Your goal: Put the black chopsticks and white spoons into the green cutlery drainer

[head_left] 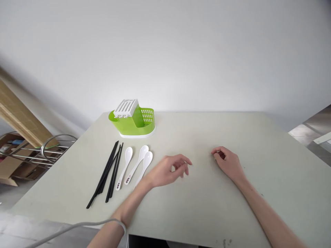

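Observation:
My left hand (169,170) hovers over the pale table (196,203) near its middle, fingers loosely curled and apart, holding nothing. It is just right of three white spoons (136,165) that lie side by side. Several black chopsticks (107,174) lie in a bundle to the left of the spoons. My right hand (227,162) rests on the table further right, fingers curled inward, with nothing visible in them. A green cutlery holder (133,120) with a white slotted top stands at the far left of the table, behind the chopsticks.
A plain white wall stands behind the table. To the left, beyond the table edge, are a metal wire rack (49,150) and cardboard boxes (18,117). A grey cable (64,229) runs across my left wrist at the near edge.

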The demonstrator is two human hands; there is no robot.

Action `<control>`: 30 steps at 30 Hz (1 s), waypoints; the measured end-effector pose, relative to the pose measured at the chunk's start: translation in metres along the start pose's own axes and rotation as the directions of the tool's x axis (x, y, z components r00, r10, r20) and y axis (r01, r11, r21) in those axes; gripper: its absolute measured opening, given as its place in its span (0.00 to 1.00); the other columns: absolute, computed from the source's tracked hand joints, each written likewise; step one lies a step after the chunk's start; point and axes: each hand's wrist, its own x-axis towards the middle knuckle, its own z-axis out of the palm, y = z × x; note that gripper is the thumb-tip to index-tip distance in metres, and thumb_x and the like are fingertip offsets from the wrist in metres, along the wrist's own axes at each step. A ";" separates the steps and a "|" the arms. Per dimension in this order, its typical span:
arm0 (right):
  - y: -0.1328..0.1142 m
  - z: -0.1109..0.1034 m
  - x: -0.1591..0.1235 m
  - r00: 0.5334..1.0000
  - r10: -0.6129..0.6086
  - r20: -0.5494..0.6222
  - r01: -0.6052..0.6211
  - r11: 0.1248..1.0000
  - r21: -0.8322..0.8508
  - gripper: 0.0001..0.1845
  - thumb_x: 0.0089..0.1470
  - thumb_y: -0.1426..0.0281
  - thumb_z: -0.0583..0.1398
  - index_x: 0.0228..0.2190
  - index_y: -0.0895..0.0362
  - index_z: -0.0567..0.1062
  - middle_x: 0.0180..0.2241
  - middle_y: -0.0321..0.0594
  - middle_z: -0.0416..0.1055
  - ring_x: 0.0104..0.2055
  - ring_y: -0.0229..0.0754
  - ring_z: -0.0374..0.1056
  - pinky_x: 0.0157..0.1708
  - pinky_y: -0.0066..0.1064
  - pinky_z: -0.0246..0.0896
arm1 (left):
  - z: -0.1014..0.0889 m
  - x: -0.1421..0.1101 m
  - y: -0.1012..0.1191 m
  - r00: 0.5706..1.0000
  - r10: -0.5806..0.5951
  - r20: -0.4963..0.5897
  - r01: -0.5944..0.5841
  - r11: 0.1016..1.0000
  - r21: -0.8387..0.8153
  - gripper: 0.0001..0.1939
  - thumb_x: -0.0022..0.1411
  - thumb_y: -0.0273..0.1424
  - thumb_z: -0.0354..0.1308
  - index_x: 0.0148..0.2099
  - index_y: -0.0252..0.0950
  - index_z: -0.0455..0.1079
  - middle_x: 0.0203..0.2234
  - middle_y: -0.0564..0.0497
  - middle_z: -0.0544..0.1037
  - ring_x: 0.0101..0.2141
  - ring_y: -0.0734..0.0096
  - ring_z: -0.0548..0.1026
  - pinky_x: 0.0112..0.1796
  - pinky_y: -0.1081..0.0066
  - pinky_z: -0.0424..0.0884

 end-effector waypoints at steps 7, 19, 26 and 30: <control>0.000 -0.001 -0.002 1.000 0.003 0.008 -0.003 1.000 0.007 0.13 0.52 0.62 0.55 0.33 0.53 0.78 0.26 0.37 0.73 0.26 0.42 0.64 0.31 0.35 0.59 | -0.088 -0.072 -0.002 0.817 -0.071 -0.573 0.162 0.981 0.110 0.16 0.72 0.40 0.53 0.53 0.36 0.71 0.20 0.58 0.68 0.22 0.74 0.68 0.30 0.72 0.66; 0.004 -0.001 -0.003 0.999 0.024 0.025 -0.024 1.000 -0.001 0.13 0.53 0.62 0.56 0.33 0.52 0.78 0.26 0.36 0.74 0.26 0.42 0.65 0.30 0.34 0.59 | -0.123 -0.166 -0.065 0.670 -0.206 -0.713 0.710 0.458 0.535 0.46 0.56 0.60 0.57 0.66 0.34 0.62 0.61 0.35 0.69 0.62 0.38 0.66 0.60 0.44 0.64; 0.002 -0.002 -0.003 1.000 0.009 0.016 -0.009 1.000 0.013 0.12 0.53 0.62 0.56 0.33 0.52 0.78 0.26 0.36 0.73 0.26 0.42 0.65 0.29 0.33 0.59 | -0.129 -0.175 -0.063 0.629 -0.378 -0.679 0.773 0.399 0.493 0.49 0.56 0.62 0.55 0.69 0.33 0.58 0.59 0.35 0.72 0.61 0.42 0.70 0.58 0.50 0.68; 0.000 -0.002 -0.004 1.000 0.000 0.013 0.000 1.000 0.026 0.12 0.52 0.62 0.56 0.32 0.53 0.78 0.26 0.37 0.74 0.26 0.42 0.65 0.30 0.34 0.59 | -0.142 -0.177 -0.058 0.605 -0.469 -0.643 0.795 0.308 0.523 0.45 0.55 0.59 0.54 0.65 0.34 0.63 0.56 0.35 0.76 0.57 0.42 0.74 0.51 0.51 0.71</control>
